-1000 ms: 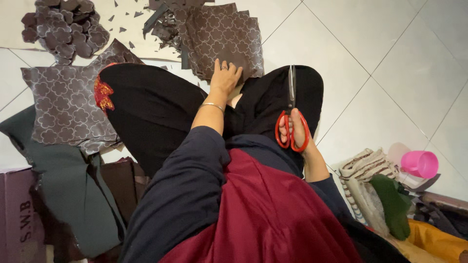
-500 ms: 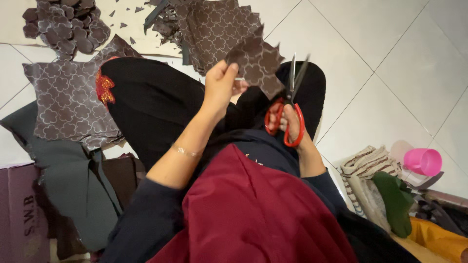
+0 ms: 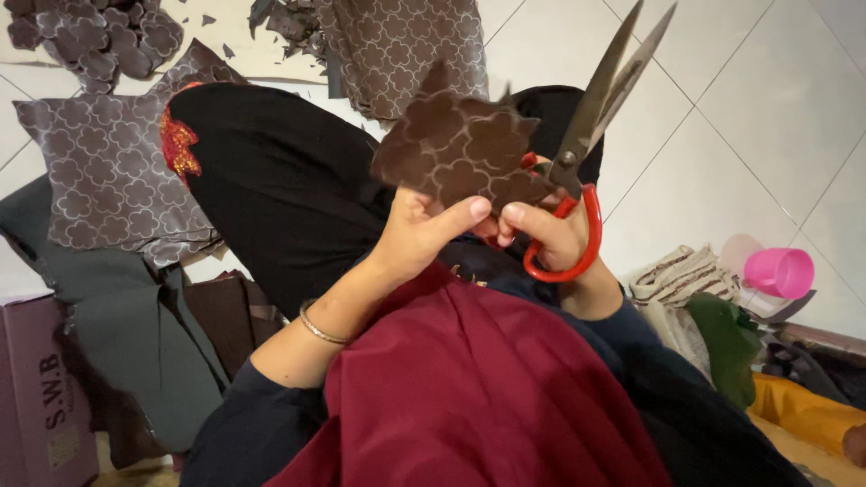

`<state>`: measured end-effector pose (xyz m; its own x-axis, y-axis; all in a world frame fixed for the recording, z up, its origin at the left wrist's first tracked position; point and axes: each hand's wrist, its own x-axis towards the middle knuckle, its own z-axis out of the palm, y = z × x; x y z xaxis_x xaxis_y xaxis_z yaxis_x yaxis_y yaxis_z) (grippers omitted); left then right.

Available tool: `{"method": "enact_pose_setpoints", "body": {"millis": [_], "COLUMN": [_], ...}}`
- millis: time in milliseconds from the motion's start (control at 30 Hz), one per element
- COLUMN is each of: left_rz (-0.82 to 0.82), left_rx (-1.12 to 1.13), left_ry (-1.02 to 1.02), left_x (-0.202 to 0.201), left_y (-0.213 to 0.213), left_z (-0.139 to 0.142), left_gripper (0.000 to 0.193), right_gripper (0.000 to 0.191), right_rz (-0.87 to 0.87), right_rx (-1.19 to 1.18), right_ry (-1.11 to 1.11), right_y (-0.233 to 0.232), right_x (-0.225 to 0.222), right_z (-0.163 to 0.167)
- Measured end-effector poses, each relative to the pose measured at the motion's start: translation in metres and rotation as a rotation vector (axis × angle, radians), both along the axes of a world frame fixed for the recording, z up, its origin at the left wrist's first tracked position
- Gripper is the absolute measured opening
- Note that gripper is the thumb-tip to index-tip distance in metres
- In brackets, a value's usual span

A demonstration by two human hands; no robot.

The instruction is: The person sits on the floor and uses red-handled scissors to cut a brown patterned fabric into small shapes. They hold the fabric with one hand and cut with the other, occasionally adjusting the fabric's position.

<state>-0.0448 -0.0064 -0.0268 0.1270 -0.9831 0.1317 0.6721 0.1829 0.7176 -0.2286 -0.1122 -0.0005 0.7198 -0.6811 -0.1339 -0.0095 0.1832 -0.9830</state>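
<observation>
Pinching brown patterned fabric piece from below, left hand keeps it raised over lap. Right hand clenched in red scissors handles; blades parted, pointing up-right, just beside piece's right edge.
</observation>
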Motion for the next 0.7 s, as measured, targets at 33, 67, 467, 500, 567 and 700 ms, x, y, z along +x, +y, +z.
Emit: {"method": "enact_pose_setpoints", "body": {"millis": [33,67,467,500,567,700], "left_rz": [-0.004,0.033,0.345,0.383,0.439,0.475], "left_rx": [0.002,0.002,0.072,0.083,0.083,0.041], "left_ry": [0.031,0.031,-0.005,-0.007,-0.016,-0.120], "left_x": [-0.002,-0.003,-0.004,-0.002,0.005,0.022], "left_y": [0.000,0.001,0.001,0.000,-0.001,0.003], "left_z": [0.003,0.006,0.011,0.011,0.010,0.016], "left_gripper": [0.017,0.015,0.009,0.009,0.012,0.028], "right_gripper": [0.030,0.027,0.016,0.017,0.021,0.025], "right_rz": [0.020,0.060,0.214,0.215,0.214,0.179], "right_rx": [-0.008,-0.058,-0.173,-0.168,-0.260,-0.471], "right_ry": [0.013,-0.012,0.184,0.190,0.185,0.262], "right_y": [0.001,0.003,0.017,0.016,0.012,0.003], "right_x": [0.002,0.004,0.005,0.003,-0.002,-0.014], "right_z": [0.005,0.009,0.002,-0.001,-0.009,-0.022]}}
